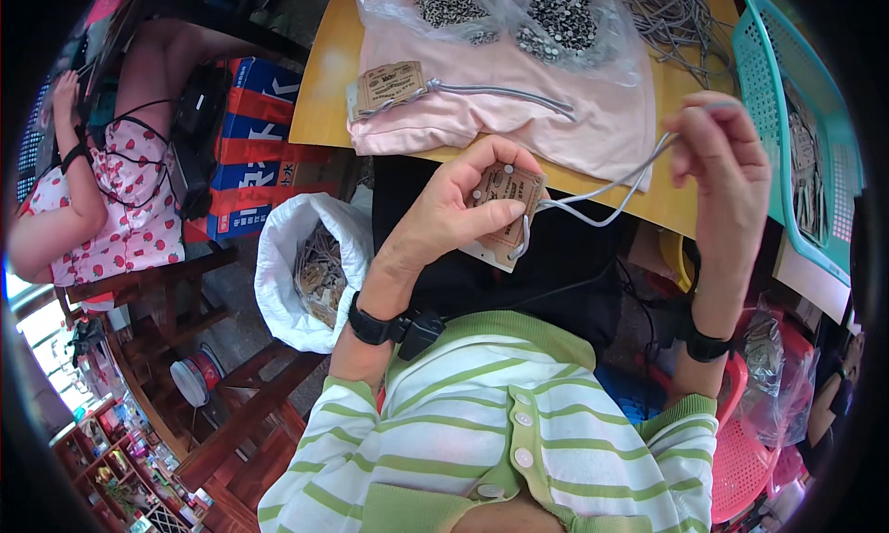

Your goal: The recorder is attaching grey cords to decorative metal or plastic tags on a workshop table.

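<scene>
My left hand (pixel 449 209) grips a small brown cardboard tag (pixel 498 246) between thumb and fingers, just off the table's near edge. Small round metal studs show on the tag's face, and a paler layer shows below it. A grey cord (pixel 604 222) loops through the tag's side and runs to the right. My right hand (pixel 720 158), raised over the table's right part, pinches the cord's far end; its fingertips are slightly blurred. Another brown tag (pixel 390 87) with a knotted grey cord lies on the pink cloth (pixel 593 116), beyond my left hand.
Clear plastic bags (pixel 500 35) of small metal studs lie at the back of the yellow table (pixel 324 88). Grey cords (pixel 681 24) are heaped beside a teal basket (pixel 824 246) of tags. A white sack (pixel 278 255) stands at left, near a seated person (pixel 130 181).
</scene>
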A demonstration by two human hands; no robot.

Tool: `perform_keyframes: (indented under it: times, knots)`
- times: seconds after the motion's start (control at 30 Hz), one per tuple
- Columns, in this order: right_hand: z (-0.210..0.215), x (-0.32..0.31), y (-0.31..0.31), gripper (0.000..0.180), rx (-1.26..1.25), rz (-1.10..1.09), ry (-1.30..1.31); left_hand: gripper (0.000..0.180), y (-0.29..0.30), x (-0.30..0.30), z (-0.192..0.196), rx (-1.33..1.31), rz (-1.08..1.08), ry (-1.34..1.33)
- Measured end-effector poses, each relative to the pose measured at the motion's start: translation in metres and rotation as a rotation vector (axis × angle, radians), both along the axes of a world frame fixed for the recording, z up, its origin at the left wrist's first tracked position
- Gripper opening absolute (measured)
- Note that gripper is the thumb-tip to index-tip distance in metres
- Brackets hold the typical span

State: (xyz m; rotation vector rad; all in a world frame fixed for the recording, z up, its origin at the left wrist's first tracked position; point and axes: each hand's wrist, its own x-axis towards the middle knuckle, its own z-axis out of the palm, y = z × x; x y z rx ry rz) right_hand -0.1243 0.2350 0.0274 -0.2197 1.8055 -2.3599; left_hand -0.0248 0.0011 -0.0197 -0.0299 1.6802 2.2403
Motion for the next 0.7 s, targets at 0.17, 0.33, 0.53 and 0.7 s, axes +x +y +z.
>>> perform_keyframes:
  times: [0.17, 0.33, 0.53, 0.7]
  knots:
    - [-0.006, 0.024, -0.027, 0.009, 0.410, 0.188, 0.052, 0.030, 0.000, 0.000, -0.006, 0.029, 0.161, 0.021]
    - [-0.019, 0.026, -0.039, 0.013, 0.410, 0.241, 0.117, 0.031, -0.004, -0.001, -0.008, 0.030, 0.165, 0.007]
    - [-0.026, 0.031, -0.049, 0.014, 0.525, 0.348, 0.281, 0.029, 0.000, 0.000, -0.007, 0.024, 0.184, 0.020]
    - [-0.028, 0.037, -0.048, 0.017, 0.532, 0.398, 0.068, 0.029, 0.004, -0.004, -0.011, 0.030, 0.176, 0.047]
